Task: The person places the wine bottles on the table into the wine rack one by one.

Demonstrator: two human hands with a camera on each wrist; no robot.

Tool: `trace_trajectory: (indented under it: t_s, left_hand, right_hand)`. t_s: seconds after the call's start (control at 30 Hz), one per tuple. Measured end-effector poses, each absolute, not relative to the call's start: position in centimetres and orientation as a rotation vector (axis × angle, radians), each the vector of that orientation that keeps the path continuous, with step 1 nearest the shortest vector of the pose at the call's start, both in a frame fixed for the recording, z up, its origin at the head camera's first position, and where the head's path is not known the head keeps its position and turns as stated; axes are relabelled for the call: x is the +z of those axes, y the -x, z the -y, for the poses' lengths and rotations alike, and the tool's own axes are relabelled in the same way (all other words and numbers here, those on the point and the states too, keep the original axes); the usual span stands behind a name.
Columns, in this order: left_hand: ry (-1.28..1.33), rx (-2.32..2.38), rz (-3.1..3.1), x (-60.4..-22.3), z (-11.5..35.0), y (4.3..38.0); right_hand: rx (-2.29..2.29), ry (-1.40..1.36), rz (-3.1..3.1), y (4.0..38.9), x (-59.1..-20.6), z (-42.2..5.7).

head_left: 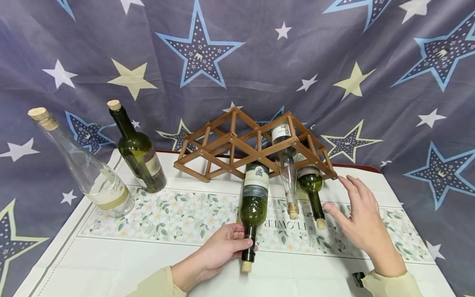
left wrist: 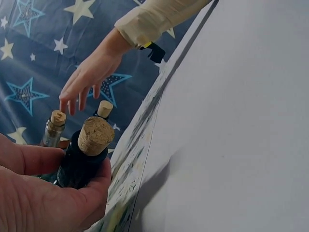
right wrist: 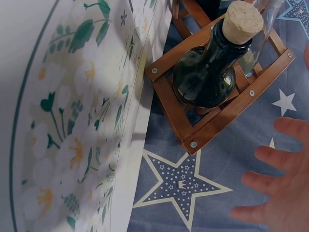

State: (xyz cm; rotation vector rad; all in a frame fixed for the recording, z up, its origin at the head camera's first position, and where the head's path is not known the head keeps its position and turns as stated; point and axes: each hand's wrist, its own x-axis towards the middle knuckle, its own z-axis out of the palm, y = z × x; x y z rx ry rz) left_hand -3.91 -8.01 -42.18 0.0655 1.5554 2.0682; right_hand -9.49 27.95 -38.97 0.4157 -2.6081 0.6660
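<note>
My left hand grips the neck of a green wine bottle, whose base end sits at a lower opening of the wooden wine rack. In the left wrist view, thumb and fingers wrap the neck just below its cork. My right hand has its fingers spread beside the rack's right end, fingertips close to the lower corner, holding nothing. A clear bottle and a second green bottle lie in the rack, corked necks toward me; the second green one also shows in the right wrist view.
At the left stand a tall clear corked bottle and a dark green corked bottle. A floral runner crosses the white table. Behind everything hangs a star-patterned curtain.
</note>
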Motion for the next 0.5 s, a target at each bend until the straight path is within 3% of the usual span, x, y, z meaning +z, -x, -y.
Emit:
trace_trajectory:
  t_s: [0.5]
  left_hand:
    - [-0.054,2.100,-1.563,-42.18,7.03,4.87]
  right_hand:
    - [0.666,-0.421,2.605,9.51,-39.06,-27.91]
